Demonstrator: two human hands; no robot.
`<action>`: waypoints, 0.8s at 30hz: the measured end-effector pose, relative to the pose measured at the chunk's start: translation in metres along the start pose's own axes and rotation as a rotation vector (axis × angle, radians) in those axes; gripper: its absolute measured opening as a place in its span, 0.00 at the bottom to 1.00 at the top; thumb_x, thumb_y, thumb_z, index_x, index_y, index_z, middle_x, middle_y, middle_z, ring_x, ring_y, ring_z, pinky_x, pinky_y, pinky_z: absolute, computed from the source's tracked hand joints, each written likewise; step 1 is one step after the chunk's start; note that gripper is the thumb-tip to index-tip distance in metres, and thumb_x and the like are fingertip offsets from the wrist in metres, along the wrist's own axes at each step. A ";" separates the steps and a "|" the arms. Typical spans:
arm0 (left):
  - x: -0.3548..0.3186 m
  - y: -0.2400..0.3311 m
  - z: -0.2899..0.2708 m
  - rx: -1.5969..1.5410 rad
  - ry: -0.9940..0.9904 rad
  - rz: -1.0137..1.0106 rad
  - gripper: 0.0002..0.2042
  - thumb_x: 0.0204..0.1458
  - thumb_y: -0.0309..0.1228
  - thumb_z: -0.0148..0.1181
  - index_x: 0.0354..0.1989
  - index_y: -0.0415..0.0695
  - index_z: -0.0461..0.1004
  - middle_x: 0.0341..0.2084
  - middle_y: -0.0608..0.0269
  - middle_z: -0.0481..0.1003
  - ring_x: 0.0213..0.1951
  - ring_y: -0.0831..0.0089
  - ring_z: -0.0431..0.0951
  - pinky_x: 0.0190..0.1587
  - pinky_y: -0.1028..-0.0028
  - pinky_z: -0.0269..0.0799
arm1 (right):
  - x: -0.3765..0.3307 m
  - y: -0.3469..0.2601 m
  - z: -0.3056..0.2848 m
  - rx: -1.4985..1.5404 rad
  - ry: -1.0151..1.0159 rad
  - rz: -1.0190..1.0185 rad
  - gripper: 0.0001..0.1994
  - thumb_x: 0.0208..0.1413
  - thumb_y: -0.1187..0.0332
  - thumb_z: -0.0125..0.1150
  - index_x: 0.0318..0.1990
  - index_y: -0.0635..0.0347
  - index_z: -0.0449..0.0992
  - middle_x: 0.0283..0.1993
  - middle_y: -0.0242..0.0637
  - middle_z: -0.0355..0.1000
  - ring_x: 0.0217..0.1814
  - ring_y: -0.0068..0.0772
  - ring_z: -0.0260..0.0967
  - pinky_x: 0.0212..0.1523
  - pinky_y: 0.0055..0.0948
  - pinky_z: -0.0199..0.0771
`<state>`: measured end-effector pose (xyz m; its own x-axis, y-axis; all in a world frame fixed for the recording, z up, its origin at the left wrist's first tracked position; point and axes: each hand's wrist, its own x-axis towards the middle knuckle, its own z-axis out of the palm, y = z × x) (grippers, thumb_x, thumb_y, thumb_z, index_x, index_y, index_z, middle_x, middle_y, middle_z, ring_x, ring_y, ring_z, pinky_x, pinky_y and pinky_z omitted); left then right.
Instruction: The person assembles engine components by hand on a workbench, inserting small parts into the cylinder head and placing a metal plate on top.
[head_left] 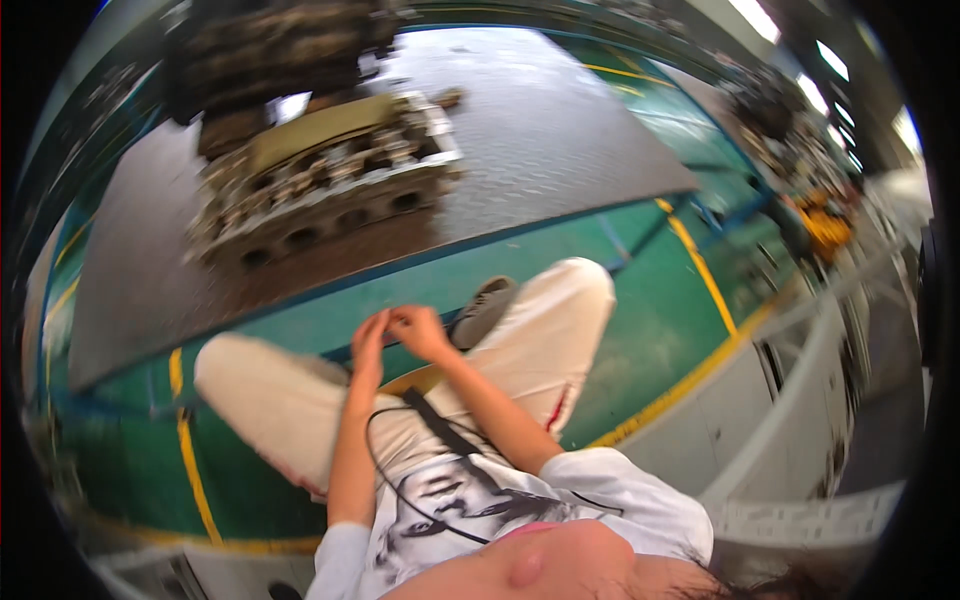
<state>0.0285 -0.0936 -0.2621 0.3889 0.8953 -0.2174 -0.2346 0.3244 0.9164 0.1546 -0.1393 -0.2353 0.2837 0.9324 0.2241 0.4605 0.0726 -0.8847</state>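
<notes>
My left hand [371, 334] and my right hand [420, 331] meet over my lap, just short of the table's near edge. Their fingertips touch or nearly touch. Fingers on both hands are bent and drawn together, and whatever may be between them is hidden. Beyond them, apart from both hands, a metal engine cylinder head [330, 190] lies on the table [560, 150], with a row of round ports along its near side. An olive-brown strip [325, 130] lies along its top.
A large dark, blurred engine part [280, 60] stands behind the cylinder head. The table has a blue frame [400, 262] on a green floor [650, 300] with yellow lines. Grey cabinets [690, 410] are at right, and cluttered parts with an orange object [825, 230] lie farther off.
</notes>
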 end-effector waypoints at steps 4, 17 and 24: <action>0.004 -0.008 -0.011 0.131 0.059 -0.002 0.15 0.56 0.39 0.59 0.42 0.39 0.78 0.37 0.64 0.77 0.38 0.77 0.74 0.39 0.76 0.71 | -0.002 -0.005 0.006 -0.060 0.013 0.053 0.11 0.49 0.64 0.60 0.31 0.63 0.79 0.27 0.46 0.75 0.29 0.47 0.75 0.31 0.37 0.73; 0.008 -0.008 -0.008 0.262 0.131 -0.001 0.15 0.55 0.38 0.62 0.35 0.36 0.78 0.22 0.66 0.74 0.25 0.79 0.69 0.27 0.77 0.64 | -0.005 -0.011 0.002 -0.196 0.032 0.082 0.09 0.46 0.65 0.61 0.24 0.62 0.76 0.24 0.44 0.74 0.29 0.49 0.73 0.30 0.41 0.71; 0.009 -0.004 -0.016 0.128 0.054 -0.177 0.14 0.53 0.38 0.63 0.37 0.38 0.78 0.25 0.66 0.76 0.26 0.77 0.73 0.27 0.78 0.63 | -0.011 -0.010 -0.001 -0.167 0.122 0.008 0.07 0.43 0.69 0.64 0.30 0.60 0.77 0.34 0.41 0.72 0.37 0.48 0.72 0.36 0.39 0.71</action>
<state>0.0184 -0.0823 -0.2732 0.3653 0.8438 -0.3931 -0.0506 0.4397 0.8967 0.1482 -0.1502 -0.2286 0.3826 0.8823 0.2742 0.5881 -0.0037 -0.8088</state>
